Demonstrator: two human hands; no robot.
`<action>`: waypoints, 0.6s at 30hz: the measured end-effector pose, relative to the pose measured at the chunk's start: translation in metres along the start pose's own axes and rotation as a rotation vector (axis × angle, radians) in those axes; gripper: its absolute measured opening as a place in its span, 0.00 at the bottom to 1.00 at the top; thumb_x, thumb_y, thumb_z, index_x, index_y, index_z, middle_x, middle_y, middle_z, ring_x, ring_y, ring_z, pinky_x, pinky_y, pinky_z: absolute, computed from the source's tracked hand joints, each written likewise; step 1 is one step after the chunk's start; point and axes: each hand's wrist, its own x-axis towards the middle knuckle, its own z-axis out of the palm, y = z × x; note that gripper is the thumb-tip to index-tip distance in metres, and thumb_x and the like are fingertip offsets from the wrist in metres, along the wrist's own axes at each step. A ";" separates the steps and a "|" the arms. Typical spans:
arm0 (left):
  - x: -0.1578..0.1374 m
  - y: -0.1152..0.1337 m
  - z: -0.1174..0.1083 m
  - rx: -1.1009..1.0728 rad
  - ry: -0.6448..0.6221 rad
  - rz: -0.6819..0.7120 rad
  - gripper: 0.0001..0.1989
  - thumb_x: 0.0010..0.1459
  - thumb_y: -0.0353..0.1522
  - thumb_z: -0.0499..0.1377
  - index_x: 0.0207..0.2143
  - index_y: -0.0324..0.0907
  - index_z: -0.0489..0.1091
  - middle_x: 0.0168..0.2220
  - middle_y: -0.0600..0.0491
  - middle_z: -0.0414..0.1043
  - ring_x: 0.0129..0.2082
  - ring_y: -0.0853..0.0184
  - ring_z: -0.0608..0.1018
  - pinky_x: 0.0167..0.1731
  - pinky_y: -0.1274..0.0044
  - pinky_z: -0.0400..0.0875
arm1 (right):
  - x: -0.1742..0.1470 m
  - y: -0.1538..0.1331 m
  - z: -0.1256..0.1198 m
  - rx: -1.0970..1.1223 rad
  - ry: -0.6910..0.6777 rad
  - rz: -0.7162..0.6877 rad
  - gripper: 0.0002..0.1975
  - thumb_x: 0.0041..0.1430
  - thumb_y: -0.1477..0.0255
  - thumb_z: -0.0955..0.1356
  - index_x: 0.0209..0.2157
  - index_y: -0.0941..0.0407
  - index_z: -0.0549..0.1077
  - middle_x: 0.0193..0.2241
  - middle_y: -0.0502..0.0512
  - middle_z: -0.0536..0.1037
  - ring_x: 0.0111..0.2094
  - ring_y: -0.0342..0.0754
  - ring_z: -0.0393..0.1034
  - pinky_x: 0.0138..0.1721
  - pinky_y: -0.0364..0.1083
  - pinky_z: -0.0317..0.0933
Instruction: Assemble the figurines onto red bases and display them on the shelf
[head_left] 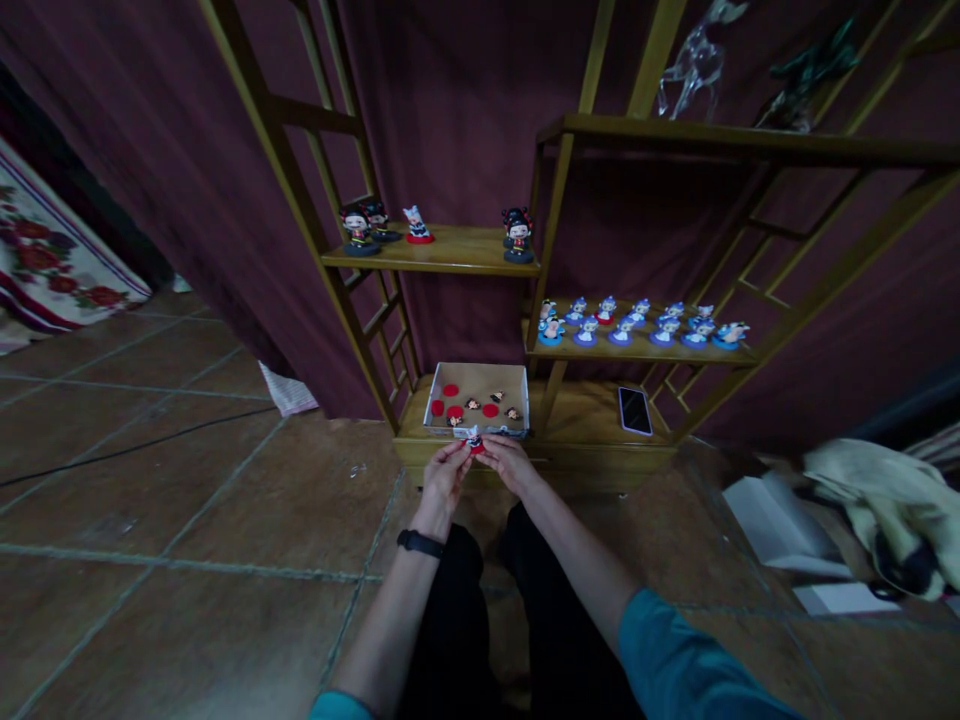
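Observation:
Between my two hands is a small figurine [475, 440] with a white top and a red round base. My left hand [448, 472] pinches it from the left, and my right hand [507, 461] grips it from the right. Just beyond them an open cardboard box [480, 376] holds several red discs [450, 391] and several small dark-haired figure pieces [472, 404]. A similar white figurine on a red base [417, 226] stands on the upper left shelf, near dark-haired figurines [358, 230] on dark bases.
A wooden shelf unit [442, 262] fills the front. Several blue and purple figurines [622, 330] stand on its right shelf, above a phone [634, 411]. A glass deer [699, 62] is at the top. White boxes [784, 525] and pale cloth [874, 490] lie on the floor at right.

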 end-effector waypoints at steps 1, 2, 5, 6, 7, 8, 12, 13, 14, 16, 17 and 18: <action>-0.001 -0.001 0.000 0.011 0.002 0.006 0.12 0.37 0.23 0.66 0.29 0.36 0.70 0.26 0.52 0.74 0.23 0.74 0.74 0.27 0.82 0.68 | -0.001 0.000 -0.001 -0.004 -0.002 0.003 0.12 0.43 0.71 0.72 0.32 0.58 0.73 0.30 0.54 0.77 0.34 0.47 0.72 0.44 0.52 0.63; -0.002 -0.001 0.000 0.022 0.006 0.012 0.13 0.37 0.24 0.66 0.29 0.36 0.70 0.26 0.52 0.74 0.23 0.74 0.74 0.27 0.81 0.68 | -0.001 -0.001 -0.001 -0.009 -0.004 0.006 0.12 0.43 0.71 0.71 0.32 0.58 0.73 0.30 0.54 0.77 0.34 0.47 0.72 0.45 0.52 0.63; -0.005 -0.004 0.000 0.062 0.026 0.042 0.14 0.35 0.26 0.67 0.29 0.36 0.69 0.25 0.52 0.73 0.23 0.74 0.74 0.28 0.80 0.67 | -0.004 -0.003 -0.003 -0.028 -0.022 0.015 0.11 0.42 0.72 0.71 0.32 0.58 0.73 0.29 0.54 0.77 0.33 0.46 0.72 0.45 0.52 0.63; -0.006 -0.005 0.000 0.082 0.034 0.059 0.15 0.35 0.26 0.67 0.29 0.36 0.69 0.24 0.52 0.73 0.23 0.74 0.73 0.28 0.80 0.67 | -0.005 -0.004 -0.004 -0.038 -0.032 0.019 0.12 0.42 0.72 0.71 0.32 0.58 0.73 0.29 0.54 0.77 0.32 0.46 0.72 0.44 0.52 0.63; -0.006 -0.007 0.000 0.108 0.043 0.080 0.16 0.34 0.27 0.67 0.29 0.36 0.69 0.23 0.53 0.72 0.22 0.74 0.73 0.27 0.80 0.67 | -0.006 -0.004 -0.004 -0.052 -0.044 0.024 0.12 0.42 0.73 0.71 0.32 0.58 0.73 0.29 0.53 0.77 0.32 0.46 0.72 0.44 0.52 0.63; -0.007 -0.008 -0.001 0.141 0.053 0.105 0.16 0.34 0.28 0.68 0.29 0.36 0.68 0.22 0.54 0.71 0.21 0.74 0.72 0.26 0.80 0.66 | -0.007 -0.005 -0.004 -0.069 -0.057 0.030 0.12 0.42 0.73 0.71 0.33 0.57 0.74 0.29 0.53 0.77 0.32 0.46 0.72 0.44 0.52 0.63; -0.009 -0.013 -0.005 0.280 0.087 0.204 0.19 0.32 0.29 0.67 0.30 0.36 0.68 0.20 0.57 0.69 0.18 0.75 0.70 0.23 0.80 0.64 | -0.009 -0.006 -0.005 -0.139 -0.114 0.053 0.13 0.41 0.73 0.71 0.34 0.57 0.74 0.31 0.53 0.77 0.33 0.46 0.72 0.43 0.51 0.63; -0.010 -0.013 -0.006 0.308 0.089 0.221 0.19 0.32 0.29 0.67 0.30 0.37 0.68 0.19 0.57 0.68 0.18 0.75 0.69 0.23 0.81 0.63 | -0.010 -0.006 -0.005 -0.152 -0.127 0.058 0.13 0.41 0.73 0.71 0.34 0.57 0.74 0.32 0.53 0.77 0.33 0.46 0.72 0.43 0.51 0.62; -0.010 -0.014 -0.006 0.334 0.085 0.233 0.19 0.32 0.29 0.67 0.31 0.37 0.68 0.19 0.58 0.68 0.18 0.75 0.69 0.23 0.81 0.63 | -0.011 -0.007 -0.005 -0.164 -0.139 0.064 0.14 0.40 0.73 0.71 0.34 0.57 0.74 0.32 0.54 0.77 0.34 0.46 0.72 0.43 0.50 0.62; -0.010 -0.015 -0.007 0.378 0.073 0.253 0.20 0.32 0.29 0.67 0.32 0.36 0.69 0.18 0.59 0.67 0.18 0.75 0.68 0.23 0.81 0.62 | -0.013 -0.008 -0.005 -0.183 -0.163 0.074 0.15 0.39 0.73 0.71 0.34 0.57 0.74 0.33 0.54 0.77 0.35 0.46 0.71 0.44 0.49 0.62; -0.010 -0.016 -0.007 0.394 0.068 0.260 0.20 0.32 0.28 0.66 0.33 0.36 0.70 0.18 0.59 0.66 0.18 0.76 0.67 0.22 0.81 0.62 | -0.014 -0.008 -0.004 -0.190 -0.175 0.076 0.15 0.39 0.73 0.71 0.34 0.57 0.74 0.34 0.54 0.77 0.35 0.46 0.71 0.44 0.49 0.61; -0.010 -0.016 -0.007 0.406 0.066 0.265 0.19 0.33 0.28 0.66 0.33 0.36 0.70 0.18 0.59 0.66 0.18 0.76 0.67 0.22 0.82 0.61 | -0.015 -0.009 -0.004 -0.195 -0.186 0.076 0.16 0.38 0.72 0.71 0.34 0.57 0.74 0.34 0.54 0.77 0.36 0.46 0.71 0.44 0.49 0.61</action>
